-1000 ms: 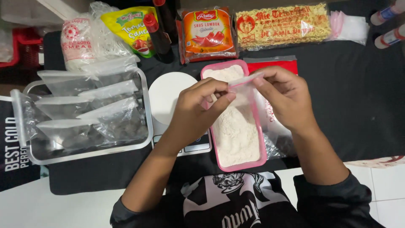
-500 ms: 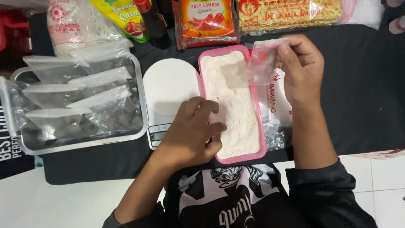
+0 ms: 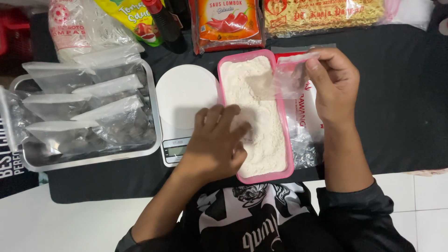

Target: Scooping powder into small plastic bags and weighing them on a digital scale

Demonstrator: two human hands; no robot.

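You are looking at a home food-packing spot on a tiled floor (image 3: 420, 205): a black cloth (image 3: 396, 102) carries a kitchen scale (image 3: 184, 112), a pink tub (image 3: 254, 177) of flour, a steel tray (image 3: 93, 161) of filled bags, sauce packets (image 3: 226, 23) and dry noodles (image 3: 322, 16).

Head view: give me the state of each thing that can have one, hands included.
Pink tub: open, holding white powder.
Small bag: held up over the tub, looks empty.
Right hand: pinching the small bag's top.
Left hand: fingertips in the powder.
Scale: platform bare; display too small to tell.
Metal tray: holding filled clear bags.
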